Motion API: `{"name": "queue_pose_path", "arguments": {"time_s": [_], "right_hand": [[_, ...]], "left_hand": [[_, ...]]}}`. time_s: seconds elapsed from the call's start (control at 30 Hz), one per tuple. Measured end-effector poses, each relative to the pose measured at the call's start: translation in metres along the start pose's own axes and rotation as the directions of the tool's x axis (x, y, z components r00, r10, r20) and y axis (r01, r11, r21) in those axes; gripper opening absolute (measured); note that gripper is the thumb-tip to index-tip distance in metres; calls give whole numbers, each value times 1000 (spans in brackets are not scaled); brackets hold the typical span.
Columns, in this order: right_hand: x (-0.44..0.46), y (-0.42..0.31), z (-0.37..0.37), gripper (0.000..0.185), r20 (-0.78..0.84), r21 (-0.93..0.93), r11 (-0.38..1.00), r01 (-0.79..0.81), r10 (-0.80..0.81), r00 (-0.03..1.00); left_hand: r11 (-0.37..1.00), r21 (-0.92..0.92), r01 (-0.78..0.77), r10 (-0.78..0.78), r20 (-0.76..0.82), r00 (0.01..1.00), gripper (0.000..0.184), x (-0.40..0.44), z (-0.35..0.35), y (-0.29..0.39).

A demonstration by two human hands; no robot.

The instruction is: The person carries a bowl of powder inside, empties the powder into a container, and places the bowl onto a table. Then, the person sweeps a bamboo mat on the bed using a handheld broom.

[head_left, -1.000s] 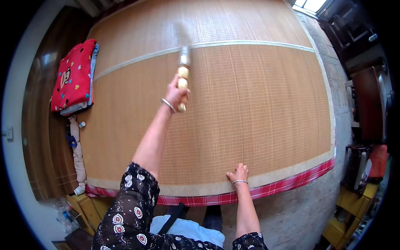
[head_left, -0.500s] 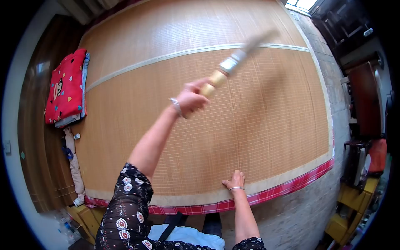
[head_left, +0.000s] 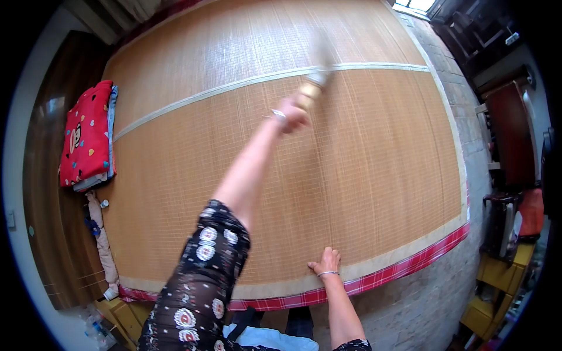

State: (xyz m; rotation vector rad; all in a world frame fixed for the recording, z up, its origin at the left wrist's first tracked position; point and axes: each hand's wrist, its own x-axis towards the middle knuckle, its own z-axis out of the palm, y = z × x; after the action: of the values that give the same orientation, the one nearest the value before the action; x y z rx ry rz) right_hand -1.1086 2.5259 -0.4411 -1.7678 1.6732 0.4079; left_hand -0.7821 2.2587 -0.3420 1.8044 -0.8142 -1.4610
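Note:
My left hand (head_left: 294,115) is closed round the pale, knobbly handle of a brush (head_left: 309,92) over the middle of the woven mat (head_left: 246,193). The brush's far end is smeared by motion near the mat's pale seam, so I cannot tell whether it touches the surface. Close to the mat's front border, my right hand (head_left: 326,262) rests on the weave with nothing in it, thumb apart from the fingers.
Folded red bedding (head_left: 88,137) lies at the left beside a dark wooden headboard (head_left: 55,175). A red plaid edge (head_left: 404,256) hangs below the mat. Yellow drawers (head_left: 500,272) and a dark red chest (head_left: 510,137) stand on the right.
Since a second ago my left hand has moved right and slightly up, swinging the brush, which now points less to the right than half a second ago. My right hand has barely shifted.

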Motion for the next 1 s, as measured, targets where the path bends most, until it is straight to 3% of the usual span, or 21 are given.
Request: {"name": "queue_pose_path", "arguments": {"time_s": [0.03, 0.07, 0.1, 0.17, 0.23, 0.33, 0.37, 0.4, 0.43, 0.47, 0.5, 0.57, 0.63, 0.67, 0.73, 0.77, 0.87, 0.93, 1.0], "right_hand": [[1, -1, 0, 63, 12, 7, 1000, -8, 8, 1000], [1, 0, 0, 63, 14, 4, 1000, -7, 7, 1000], [2, 2, 1, 63, 21, -2, 1000, -5, 5, 1000], [8, 1, 4, 64, 33, -20, 1000, 9, -8, 999], [10, 6, 9, 65, 63, -54, 998, 23, -19, 998], [2, 0, 0, 65, -2, 0, 1000, 18, -18, 1000], [1, -1, -1, 66, -4, -9, 1000, 26, -26, 1000], [2, -1, 1, 66, -23, -9, 999, 33, -33, 999], [1, 0, 2, 65, -38, -16, 999, 40, -41, 998], [0, 1, 4, 65, -50, -24, 999, 44, -45, 998], [1, 1, 5, 64, -62, -31, 998, 48, -50, 997], [3, 1, 6, 63, -77, -40, 997, 67, -70, 995], [4, 6, 9, 62, -74, -46, 995, 92, -95, 993], [4, 7, 11, 57, -113, -75, 990, 118, -126, 986], [7, 13, 8, 59, -33, -27, 996, 85, -86, 996], [1, 9, 5, 60, 14, -8, 998, 69, -69, 998], [-18, 8, -3, 41, -7, 13, 980, 198, -198, 980], [-35, 18, 2, 29, -41, 26, 958, 284, -283, 958], [-55, 25, 9, 28, 34, 34, 965, 262, -263, 964]], "left_hand": [[983, 175, -47, 14, 183, 983, 57, -11, 38, 12], [980, 154, -124, 61, 360, 931, 58, -23, 73, 12], [968, 207, -141, 14, 515, 857, 59, -31, 103, 7], [913, 279, -297, 67, 616, 785, 77, -65, 140, -5], [898, 187, -399, 203, 628, 751, 86, -103, 128, -29], [957, -73, -279, 286, 373, 883, 90, -150, 53, -87], [900, -47, -433, 435, 141, 889, 87, -158, 25, -118], [975, -122, -183, 180, -38, 983, 88, -175, -5, -137], [982, -160, -105, 76, -179, 981, 92, -190, -34, -148], [970, -238, -47, -30, -310, 950, 94, -201, -59, -164], [931, -340, -129, -26, -416, 909, 95, -207, -75, -179], [909, -414, -46, -152, -432, 889, 94, -217, -76, -201], [997, -69, -34, 3, -403, 915, 96, -222, -32, -218], [969, 194, -154, 216, -355, 910, 95, -223, -5, -240], [971, 232, -56, 46, 51, 998, 92, -251, 27, -218], [959, 285, 4, -82, 262, 962, 91, -266, 31, -205], [975, 201, -92, 31, 289, 957, 89, -297, 26, -206], [943, 106, -314, 316, 4, 949, 89, -308, 5, -231], [939, 116, -325, 344, -394, 852, 87, -311, -34, -249]]}}
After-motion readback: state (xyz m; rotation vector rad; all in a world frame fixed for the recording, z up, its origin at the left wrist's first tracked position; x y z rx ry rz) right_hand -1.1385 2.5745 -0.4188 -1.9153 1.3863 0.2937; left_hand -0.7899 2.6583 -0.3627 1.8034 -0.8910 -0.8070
